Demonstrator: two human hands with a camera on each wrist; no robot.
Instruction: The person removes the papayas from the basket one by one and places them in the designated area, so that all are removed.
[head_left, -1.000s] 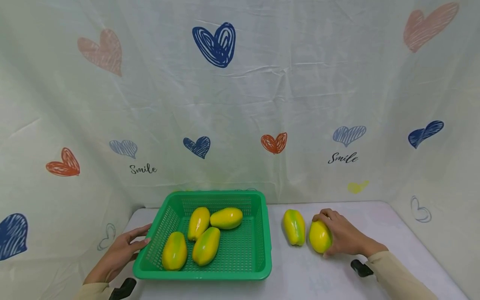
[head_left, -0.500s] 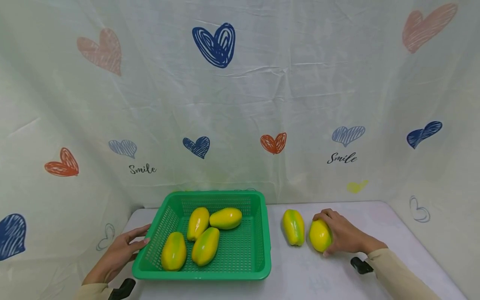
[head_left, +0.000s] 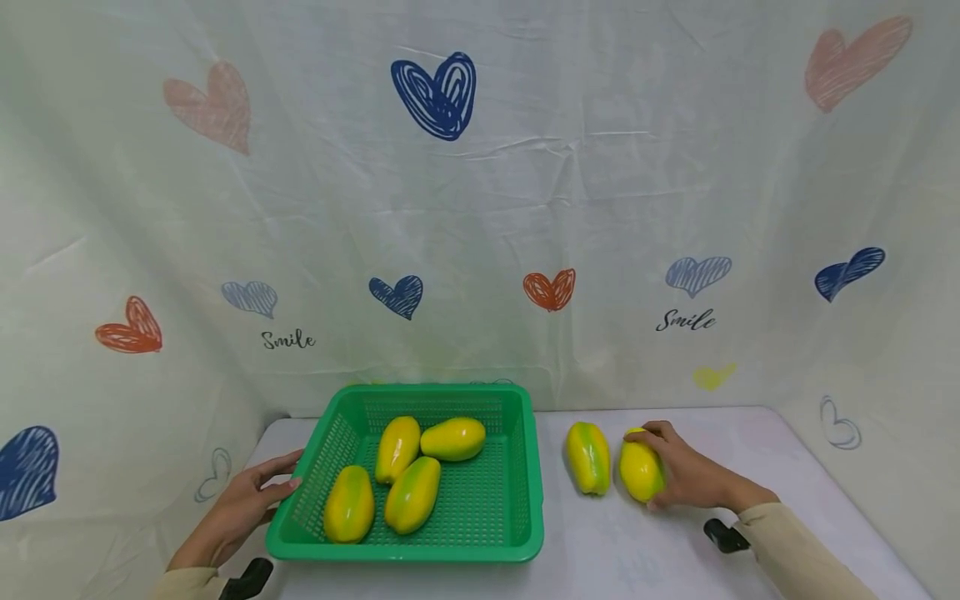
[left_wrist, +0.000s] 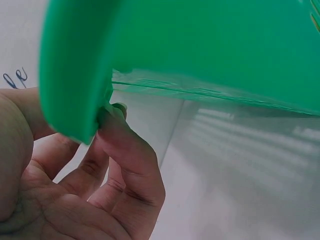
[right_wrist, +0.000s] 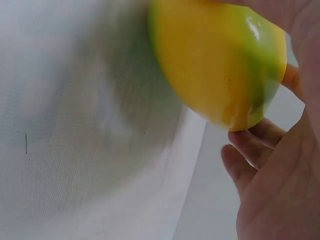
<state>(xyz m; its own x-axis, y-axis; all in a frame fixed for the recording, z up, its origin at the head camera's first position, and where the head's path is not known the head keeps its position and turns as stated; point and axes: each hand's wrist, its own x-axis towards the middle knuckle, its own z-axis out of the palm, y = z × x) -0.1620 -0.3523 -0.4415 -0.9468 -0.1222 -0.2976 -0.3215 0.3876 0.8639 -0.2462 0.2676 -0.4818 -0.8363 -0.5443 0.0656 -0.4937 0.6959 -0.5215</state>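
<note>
A green plastic basket with mesh walls stands left of centre on the table. Several yellow papayas with green streaks lie inside, one of them the front-left papaya. My left hand holds the basket's left rim; in the left wrist view its fingers curl beneath the rim. To the right of the basket, my right hand grips a papaya from its right side. The right wrist view shows this papaya between thumb and fingers, close over the table. Another papaya lies just left of it.
The white tabletop extends to the right and in front of the basket. A white curtain printed with hearts hangs right behind the table and along both sides. Dark wrist cameras sit under both forearms.
</note>
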